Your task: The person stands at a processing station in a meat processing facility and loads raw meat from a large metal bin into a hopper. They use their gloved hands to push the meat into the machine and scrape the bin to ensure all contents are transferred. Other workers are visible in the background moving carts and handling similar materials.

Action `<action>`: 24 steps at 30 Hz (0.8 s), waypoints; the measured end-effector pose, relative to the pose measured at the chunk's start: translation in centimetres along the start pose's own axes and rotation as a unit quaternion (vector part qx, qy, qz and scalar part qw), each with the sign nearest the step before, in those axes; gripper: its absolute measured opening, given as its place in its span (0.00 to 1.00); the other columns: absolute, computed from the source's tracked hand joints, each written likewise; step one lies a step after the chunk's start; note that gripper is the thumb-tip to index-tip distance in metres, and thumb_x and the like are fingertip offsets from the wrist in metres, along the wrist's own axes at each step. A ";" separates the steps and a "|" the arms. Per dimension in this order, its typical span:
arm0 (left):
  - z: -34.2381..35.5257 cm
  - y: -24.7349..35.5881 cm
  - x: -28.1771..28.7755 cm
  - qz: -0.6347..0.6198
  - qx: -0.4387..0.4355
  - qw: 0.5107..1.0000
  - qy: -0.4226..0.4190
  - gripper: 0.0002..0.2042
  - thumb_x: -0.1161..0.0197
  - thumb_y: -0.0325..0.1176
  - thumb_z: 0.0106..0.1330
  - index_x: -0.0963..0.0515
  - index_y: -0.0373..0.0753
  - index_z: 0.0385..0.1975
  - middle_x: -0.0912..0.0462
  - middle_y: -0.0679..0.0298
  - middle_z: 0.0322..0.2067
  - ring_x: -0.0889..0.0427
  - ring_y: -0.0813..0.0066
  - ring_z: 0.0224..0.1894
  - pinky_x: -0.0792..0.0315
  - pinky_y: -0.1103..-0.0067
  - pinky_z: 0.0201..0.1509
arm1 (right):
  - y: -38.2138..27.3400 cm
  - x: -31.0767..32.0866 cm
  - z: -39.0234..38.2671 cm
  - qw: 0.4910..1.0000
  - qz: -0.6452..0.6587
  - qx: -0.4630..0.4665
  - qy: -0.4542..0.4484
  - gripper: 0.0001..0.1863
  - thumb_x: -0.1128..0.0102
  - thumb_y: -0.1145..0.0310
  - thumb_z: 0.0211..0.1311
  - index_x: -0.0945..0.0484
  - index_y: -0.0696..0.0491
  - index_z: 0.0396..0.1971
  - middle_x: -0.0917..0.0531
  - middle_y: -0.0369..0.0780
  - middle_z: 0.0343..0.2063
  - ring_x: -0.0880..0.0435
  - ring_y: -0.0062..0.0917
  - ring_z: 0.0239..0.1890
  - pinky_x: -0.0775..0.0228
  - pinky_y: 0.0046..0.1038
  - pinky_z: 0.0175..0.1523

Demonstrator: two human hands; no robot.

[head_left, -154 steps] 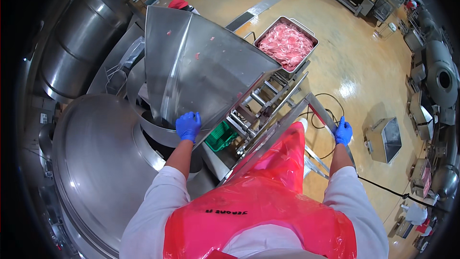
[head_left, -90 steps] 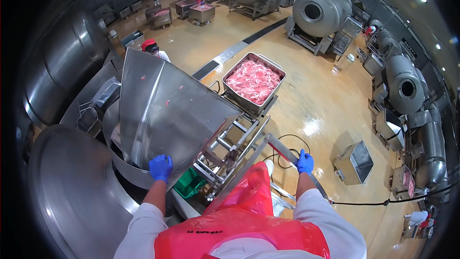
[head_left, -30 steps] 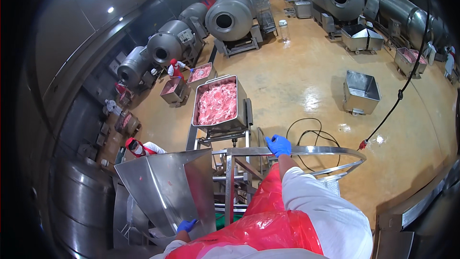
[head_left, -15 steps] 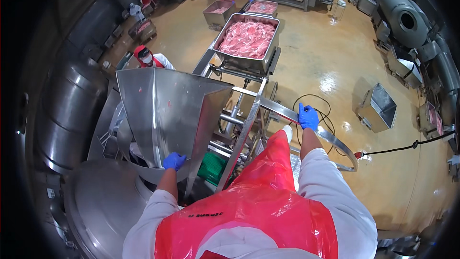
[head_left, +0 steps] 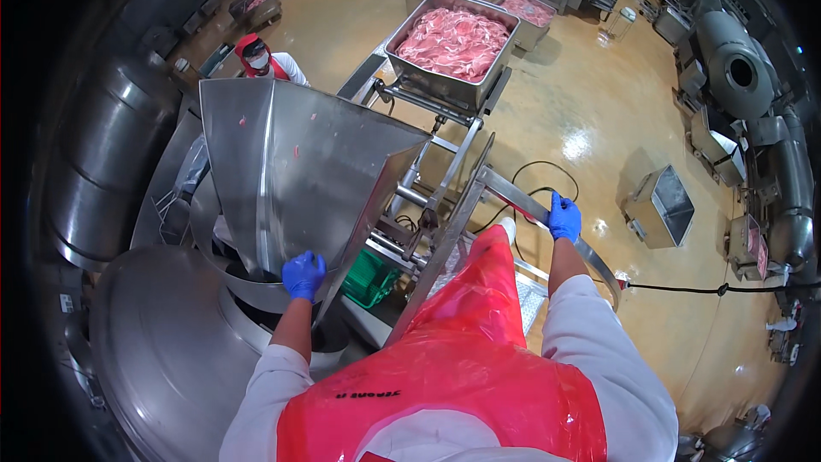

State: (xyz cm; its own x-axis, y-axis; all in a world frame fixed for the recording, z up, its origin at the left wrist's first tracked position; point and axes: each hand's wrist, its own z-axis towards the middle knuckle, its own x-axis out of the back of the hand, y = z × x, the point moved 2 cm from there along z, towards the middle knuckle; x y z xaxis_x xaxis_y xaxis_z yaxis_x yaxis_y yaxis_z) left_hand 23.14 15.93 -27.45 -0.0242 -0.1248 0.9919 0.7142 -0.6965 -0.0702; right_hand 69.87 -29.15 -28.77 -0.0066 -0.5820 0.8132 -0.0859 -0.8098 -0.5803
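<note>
- Compared with half a second ago, the metal bin (head_left: 436, 82) of pink meat (head_left: 453, 41) has moved up and slightly right in the frame and looks a little larger; the whole view has shifted too.
- From my head camera, that bin is at top centre: a deep, smooth-walled box with a rounded rim, above a bar frame (head_left: 462, 152), heaped with thin, moist-looking, folded slices.
- My left hand (head_left: 304, 275), in a blue glove, rests at the lower edge of the steel chute (head_left: 329, 154), left of centre; its fingers are curled in, but I cannot tell whether they have hold of the edge.
- My right hand (head_left: 564, 217), gloved alike, sits right of centre with fingers bent round the flat metal rail (head_left: 513, 194), one digit pointing up.
- Broad creased sheet metal forms the chute, with pink scraps stuck to it.
- Glossy, wrinkled red plastic makes my apron (head_left: 445, 376), which hides much of my legs.
- Beside the chute, a green basket (head_left: 369, 279) is partly covered.
- Lower left, a rounded steel vessel (head_left: 162, 325) runs into the dark border.
- A co-worker (head_left: 272, 62) behind the chute is hidden below the chest.
- Upper right, distant machines are too bent and small to make out.
</note>
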 end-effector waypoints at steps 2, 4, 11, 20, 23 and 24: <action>0.0 0.3 0.2 0.011 0.002 1.000 0.004 0.15 0.41 0.47 0.62 0.20 0.42 0.24 0.16 0.55 0.26 0.16 0.53 0.29 0.25 0.60 0.35 | 0.1 0.0 0.1 1.000 -0.008 -0.010 -0.007 0.31 0.43 0.37 0.61 0.13 0.54 0.34 0.13 0.51 0.34 0.13 0.43 0.39 0.25 0.40 0.47; -0.1 0.5 0.4 0.011 0.004 1.000 0.005 0.14 0.40 0.46 0.62 0.20 0.42 0.25 0.16 0.56 0.26 0.16 0.53 0.29 0.26 0.60 0.35 | 0.2 0.1 0.1 1.000 -0.011 -0.016 -0.009 0.31 0.43 0.38 0.61 0.14 0.56 0.35 0.13 0.51 0.33 0.13 0.42 0.39 0.25 0.38 0.46; -0.4 0.5 -0.9 0.001 -0.015 1.000 0.026 0.14 0.41 0.47 0.63 0.21 0.43 0.25 0.17 0.57 0.24 0.16 0.55 0.29 0.25 0.61 0.34 | 1.5 -0.9 0.3 1.000 -0.002 -0.016 -0.006 0.30 0.44 0.36 0.59 0.13 0.52 0.33 0.13 0.51 0.33 0.14 0.45 0.40 0.25 0.42 0.47; -0.5 0.7 -2.0 0.007 -0.020 0.999 0.025 0.14 0.41 0.47 0.63 0.21 0.43 0.25 0.17 0.58 0.25 0.16 0.56 0.29 0.26 0.61 0.36 | 1.4 -0.9 0.2 0.999 0.002 -0.030 -0.023 0.29 0.44 0.36 0.60 0.13 0.50 0.34 0.13 0.49 0.34 0.14 0.44 0.40 0.25 0.41 0.48; -0.7 0.6 -2.7 0.021 -0.019 0.999 0.030 0.14 0.41 0.47 0.63 0.21 0.43 0.25 0.17 0.58 0.26 0.16 0.56 0.30 0.26 0.61 0.36 | 1.1 -0.9 -0.3 0.999 0.008 -0.031 -0.010 0.29 0.42 0.39 0.60 0.15 0.54 0.32 0.14 0.51 0.32 0.14 0.44 0.38 0.26 0.40 0.46; -0.8 0.4 -2.9 0.026 -0.017 0.999 0.032 0.14 0.41 0.47 0.63 0.20 0.43 0.25 0.17 0.58 0.26 0.16 0.56 0.30 0.26 0.62 0.36 | 1.1 -1.1 -0.3 0.999 0.015 -0.032 -0.008 0.30 0.40 0.40 0.61 0.16 0.57 0.32 0.14 0.51 0.31 0.14 0.43 0.36 0.26 0.40 0.45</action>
State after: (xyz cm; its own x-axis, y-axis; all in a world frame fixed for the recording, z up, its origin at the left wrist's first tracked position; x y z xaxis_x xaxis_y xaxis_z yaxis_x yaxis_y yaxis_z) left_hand 22.99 15.44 -30.46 -0.0320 -0.2057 0.9781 0.6908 -0.7118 -0.1271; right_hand 69.48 -29.35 -30.24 0.0056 -0.6080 0.7939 -0.1498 -0.7855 -0.6005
